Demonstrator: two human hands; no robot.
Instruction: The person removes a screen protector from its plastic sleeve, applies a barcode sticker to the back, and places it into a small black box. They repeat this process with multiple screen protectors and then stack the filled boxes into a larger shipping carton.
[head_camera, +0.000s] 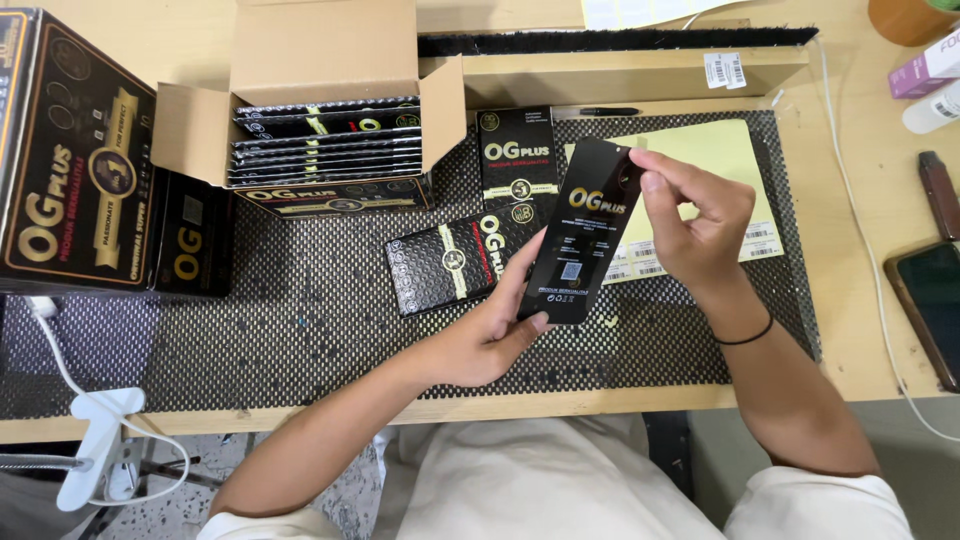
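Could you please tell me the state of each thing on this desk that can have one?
Slim black packet: held upright in left hand and right hand.
Cardboard box: open, full of black packets.
Flat black pack: lying on mat.
Phone: screen dark.

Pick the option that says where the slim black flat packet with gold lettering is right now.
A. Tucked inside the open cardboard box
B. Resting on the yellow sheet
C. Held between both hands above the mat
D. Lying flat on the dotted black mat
C: the slim black flat packet with gold lettering is gripped at its lower end by the left hand and pinched at its top by the right hand, above the dotted black mat.
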